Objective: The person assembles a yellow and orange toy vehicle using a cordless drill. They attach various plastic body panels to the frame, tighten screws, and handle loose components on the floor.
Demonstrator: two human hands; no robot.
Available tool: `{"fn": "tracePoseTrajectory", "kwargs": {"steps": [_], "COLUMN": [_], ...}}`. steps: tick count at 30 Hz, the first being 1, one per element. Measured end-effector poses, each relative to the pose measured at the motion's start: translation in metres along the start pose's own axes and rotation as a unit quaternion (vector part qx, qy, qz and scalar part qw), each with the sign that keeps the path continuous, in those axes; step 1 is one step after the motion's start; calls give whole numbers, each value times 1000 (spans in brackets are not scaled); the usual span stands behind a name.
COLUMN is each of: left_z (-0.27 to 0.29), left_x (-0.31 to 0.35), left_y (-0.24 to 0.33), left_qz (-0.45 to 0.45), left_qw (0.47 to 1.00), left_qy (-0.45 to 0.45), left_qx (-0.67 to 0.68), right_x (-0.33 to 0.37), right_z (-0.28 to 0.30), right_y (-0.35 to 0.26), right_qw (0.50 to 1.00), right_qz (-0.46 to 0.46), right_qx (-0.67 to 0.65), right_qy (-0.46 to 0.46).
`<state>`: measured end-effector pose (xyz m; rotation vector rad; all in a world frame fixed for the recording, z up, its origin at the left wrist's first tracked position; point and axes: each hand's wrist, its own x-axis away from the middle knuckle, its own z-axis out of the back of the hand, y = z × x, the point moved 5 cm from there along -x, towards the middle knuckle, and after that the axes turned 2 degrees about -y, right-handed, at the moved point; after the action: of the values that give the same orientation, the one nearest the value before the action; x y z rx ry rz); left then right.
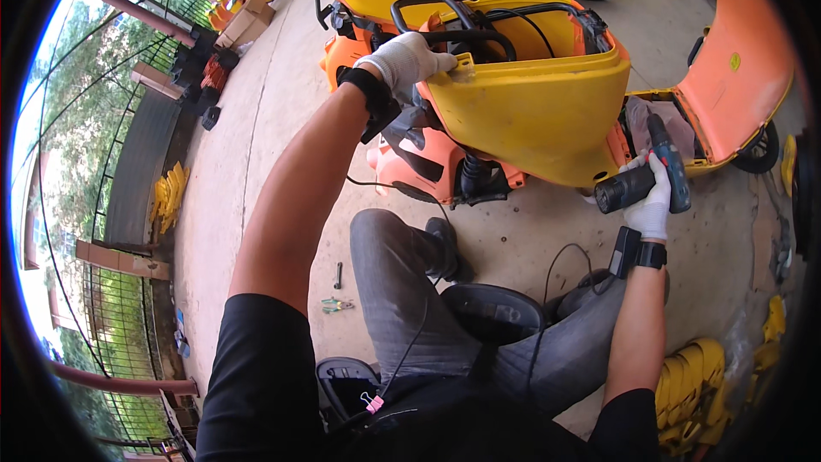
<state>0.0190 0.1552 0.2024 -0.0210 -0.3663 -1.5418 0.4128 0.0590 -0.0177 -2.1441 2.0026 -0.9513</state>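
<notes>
My left hand (pixel 404 60), in a white glove, is closed on the near left corner of a yellow scooter body panel (pixel 530 111), beside a black grab rail (pixel 436 7). The panel is part of a partly stripped scooter with orange parts and a cavity with cables on top. In my gloved right hand (pixel 657 197), a blue and black cordless drill (pixel 674 173) is gripped by its handle. It sits near the panel's lower right corner, with its nose pointing up and away from me. Below the panel, an orange cover (pixel 410 169) shows near my shoe.
Pliers (pixel 337 305) and a small dark tool (pixel 339 275) lie on the concrete floor to the left of my knee. An orange scooter (pixel 727 77) stands at the right. Yellow parts (pixel 693 385) are stacked at the lower right. A cable (pixel 564 252) hangs near my legs.
</notes>
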Motion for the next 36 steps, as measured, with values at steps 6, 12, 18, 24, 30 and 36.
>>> {"fn": "tracePoseTrajectory", "kwargs": {"steps": [6, 12, 18, 24, 30, 36], "left_z": [0, -2, 2, -1, -4, 2], "left_x": [2, -1, 9, 6, 8, 9], "left_y": [4, -7, 2, 0, -19, -58], "left_qz": [-5, -25, -7, -11, -30, 76], "left_qw": [1000, 999, 999, 999, 972, 925], "left_qy": [8, 33, 48, 51, 112, 153], "left_qx": [0, 33, 13, 9, 203, 338], "right_x": [-5, -1, 0, 3, 2, 5], "right_z": [7, 2, 3, 7, 15, 19], "right_y": [-1, 4, 1, 2, -4, -5], "right_qw": [1000, 1000, 1000, 1000, 1000, 1000], "right_qz": [-8, -3, 10, 10, 9, 18], "right_qx": [-6, 9, -1, 4, 0, 5], "right_qy": [8, 10, 0, 17, -9, 24]}}
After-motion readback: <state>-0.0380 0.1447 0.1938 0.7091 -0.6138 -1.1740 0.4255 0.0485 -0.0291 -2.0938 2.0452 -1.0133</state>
